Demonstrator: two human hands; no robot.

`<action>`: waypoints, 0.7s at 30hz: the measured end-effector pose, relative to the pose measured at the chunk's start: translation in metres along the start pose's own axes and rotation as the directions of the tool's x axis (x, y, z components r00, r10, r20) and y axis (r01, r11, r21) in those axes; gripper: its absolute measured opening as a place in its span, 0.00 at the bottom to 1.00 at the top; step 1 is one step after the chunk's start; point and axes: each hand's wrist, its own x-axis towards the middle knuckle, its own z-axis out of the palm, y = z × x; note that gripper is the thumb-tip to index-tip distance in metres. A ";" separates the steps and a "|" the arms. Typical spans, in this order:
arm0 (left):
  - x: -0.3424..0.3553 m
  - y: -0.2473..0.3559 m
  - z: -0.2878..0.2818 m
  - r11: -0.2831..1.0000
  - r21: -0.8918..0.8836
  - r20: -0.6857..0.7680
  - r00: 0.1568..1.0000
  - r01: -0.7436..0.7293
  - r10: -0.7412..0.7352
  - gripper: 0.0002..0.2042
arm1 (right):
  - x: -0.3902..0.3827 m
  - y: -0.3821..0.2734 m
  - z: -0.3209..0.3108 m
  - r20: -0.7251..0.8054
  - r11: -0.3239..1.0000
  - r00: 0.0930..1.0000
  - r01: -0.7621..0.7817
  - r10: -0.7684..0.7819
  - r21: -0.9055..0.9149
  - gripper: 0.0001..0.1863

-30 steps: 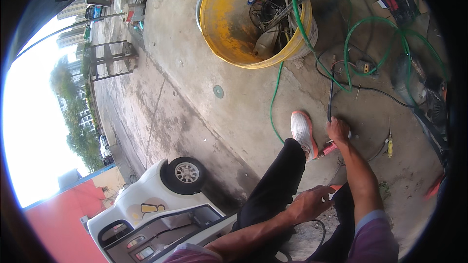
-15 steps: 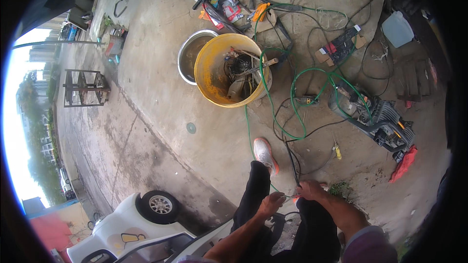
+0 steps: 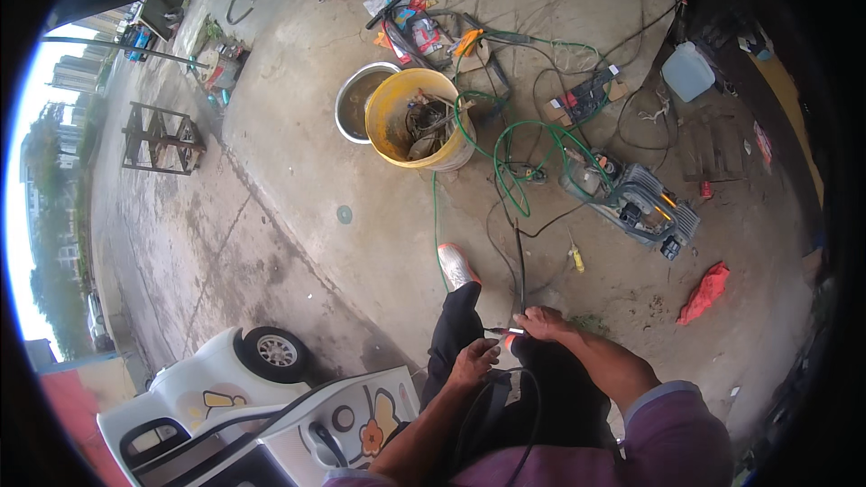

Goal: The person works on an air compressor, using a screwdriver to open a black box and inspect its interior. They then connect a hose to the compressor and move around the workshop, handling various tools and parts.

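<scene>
My right hand (image 3: 544, 323) is closed around a black cable (image 3: 520, 261), which runs away from me along the ground. Next to its fingers a short, shiny, pale end piece (image 3: 515, 331) shows. Lower and to the left, my left hand (image 3: 476, 361) has its fingers curled; what lies in them is too small to make out. A thin dark piece (image 3: 496, 331) sits between the two hands. From near my left hand a black cord (image 3: 536, 397) loops down over my dark trousers. One white shoe (image 3: 457, 265) stands ahead on the concrete.
A yellow bucket (image 3: 383, 131) of scrap stands before a metal basin (image 3: 347, 108). Green hose (image 3: 499, 162) coils near a grey machine (image 3: 645, 207). A yellow-handled screwdriver (image 3: 577, 258) and a red cloth (image 3: 704, 293) lie rightward. At left is a white vehicle (image 3: 194, 379).
The view has shifted, bringing more of the white vehicle's panel into sight. My hands have drawn somewhat apart, and the shiny end piece now shows by my right hand.
</scene>
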 end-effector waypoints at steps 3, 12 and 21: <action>-0.024 0.017 0.003 0.996 -0.072 0.023 0.999 -0.043 0.045 0.17 | 0.014 0.028 0.034 -0.050 0.967 0.979 -0.188 0.199 0.170 0.25; 0.011 0.002 -0.084 0.998 -0.017 0.080 0.995 -0.056 0.057 0.16 | 0.096 -0.018 0.038 -0.170 0.892 0.936 -0.220 0.306 0.395 0.26; 0.048 0.102 -0.225 0.996 -0.066 0.061 0.997 -0.052 0.056 0.18 | 0.164 -0.076 0.022 -0.137 0.916 0.933 -0.286 0.333 0.282 0.33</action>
